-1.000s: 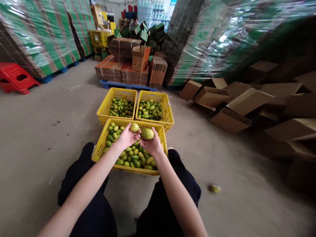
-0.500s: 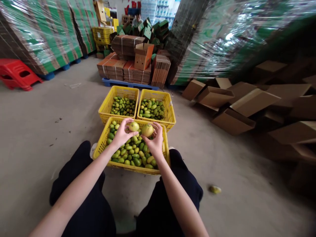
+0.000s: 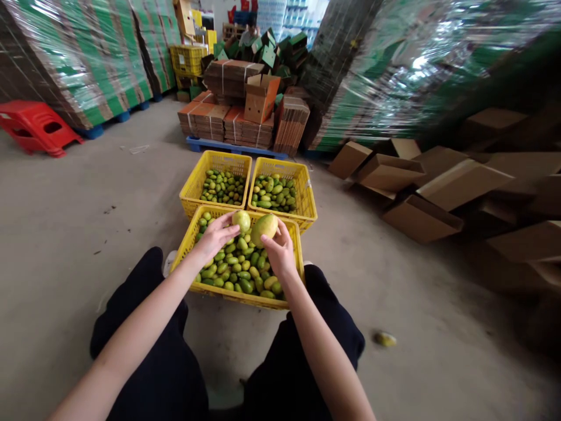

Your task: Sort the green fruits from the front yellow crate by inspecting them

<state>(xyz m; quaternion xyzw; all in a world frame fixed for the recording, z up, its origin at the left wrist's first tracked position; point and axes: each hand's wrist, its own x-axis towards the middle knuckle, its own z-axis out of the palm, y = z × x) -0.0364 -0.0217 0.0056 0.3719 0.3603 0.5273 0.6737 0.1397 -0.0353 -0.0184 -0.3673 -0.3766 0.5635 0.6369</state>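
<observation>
Between right thumb and fingers (image 3: 284, 235) sits the larger yellow-green fruit (image 3: 265, 230).

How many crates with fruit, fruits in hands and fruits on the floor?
Yellow crates with fruit: 3 (front crate, back-left crate, back-right crate)
Held fruits: 2 (smaller fruit, bigger fruit)
Fruit on the floor: 1
Total: 6

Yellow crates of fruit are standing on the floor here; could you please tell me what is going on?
A person's left hand holds a smaller yellow-green fruit and the right hand a larger one, side by side over the nearest crate. The left rear crate and right rear crate also hold fruit.
</observation>
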